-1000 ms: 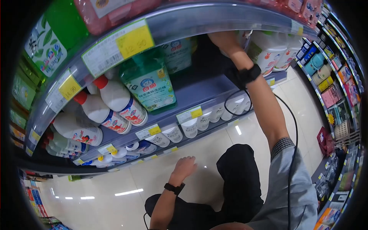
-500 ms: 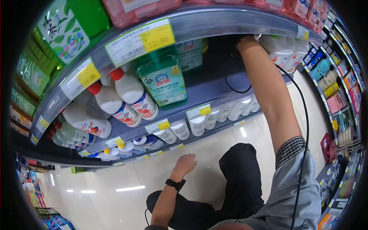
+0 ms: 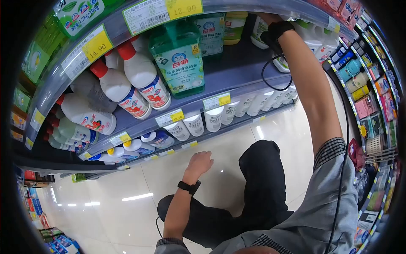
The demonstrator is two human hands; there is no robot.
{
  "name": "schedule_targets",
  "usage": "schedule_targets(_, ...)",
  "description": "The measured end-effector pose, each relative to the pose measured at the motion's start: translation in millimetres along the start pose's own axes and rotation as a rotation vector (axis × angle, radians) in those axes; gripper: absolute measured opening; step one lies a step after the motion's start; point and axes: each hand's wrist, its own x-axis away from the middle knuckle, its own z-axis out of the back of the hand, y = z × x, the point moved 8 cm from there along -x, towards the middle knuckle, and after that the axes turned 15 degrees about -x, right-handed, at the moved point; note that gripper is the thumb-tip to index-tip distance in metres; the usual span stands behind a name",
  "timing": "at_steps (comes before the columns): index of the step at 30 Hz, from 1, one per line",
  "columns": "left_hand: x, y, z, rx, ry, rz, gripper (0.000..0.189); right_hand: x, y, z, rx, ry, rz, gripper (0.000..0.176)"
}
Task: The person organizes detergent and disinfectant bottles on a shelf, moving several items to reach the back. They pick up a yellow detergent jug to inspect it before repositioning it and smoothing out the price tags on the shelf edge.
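My right hand (image 3: 269, 17) reaches into the shelf, mostly hidden by the upper shelf's edge and the black wristband; its fingers do not show. Close to it stand a white bottle with a green label (image 3: 259, 32) and, under the wrist, another white container (image 3: 281, 64); whether I touch either cannot be made out. My left hand (image 3: 200, 163) hangs over the floor near my knee, holding nothing, its fingers loosely bent and slightly apart. On the shelf, to the left of my right arm, is a green dish soap bottle (image 3: 179, 67).
White bottles with red caps (image 3: 146, 82) line the shelf's left part. White cylindrical containers (image 3: 215, 119) stand on the tier below. The upper shelf's edge (image 3: 237, 6) overhangs my right hand. A black cable (image 3: 343, 127) runs along my right arm. Another stocked shelf (image 3: 363, 91) is at right.
The view has shifted, showing more of the lower shelf. My right wrist with its band has come partly out from under the upper shelf, and white bottles show beside it. My left hand stays low.
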Motion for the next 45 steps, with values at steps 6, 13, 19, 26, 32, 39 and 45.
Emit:
schedule_targets(6, 1, -3, -1, -0.005, 0.025, 0.006, 0.028, 5, -1, 8, -0.054, -0.027, -0.027, 0.038)
schedule_targets(13, 2, -2, -4, -0.029, 0.014, 0.001, 0.028, 7, -8, 2, -0.117, -0.056, -0.029, 0.040)
schedule_targets(19, 1, -1, -3, -0.028, -0.036, 0.015, 0.031, 12, -18, -8, -0.182, -0.078, -0.011, 0.042)
schedule_targets(26, 0, 0, -3, -0.033, -0.018, 0.027, 0.027, 15, -20, -27, -0.273, -0.049, 0.026, 0.044)
schedule_targets(32, -5, 5, -5, -0.003, 0.028, 0.010, 0.025, 9, 10, -41, 0.061, 0.133, 0.068, 0.037)
schedule_targets(39, -6, 8, -8, 0.003, 0.006, 0.017, 0.024, 9, 38, -50, 0.225, 0.223, 0.084, 0.030)
schedule_targets(45, -5, 8, -10, 0.005, 0.001, 0.019, 0.026, 12, 51, -46, 0.204, 0.247, 0.097, 0.029)
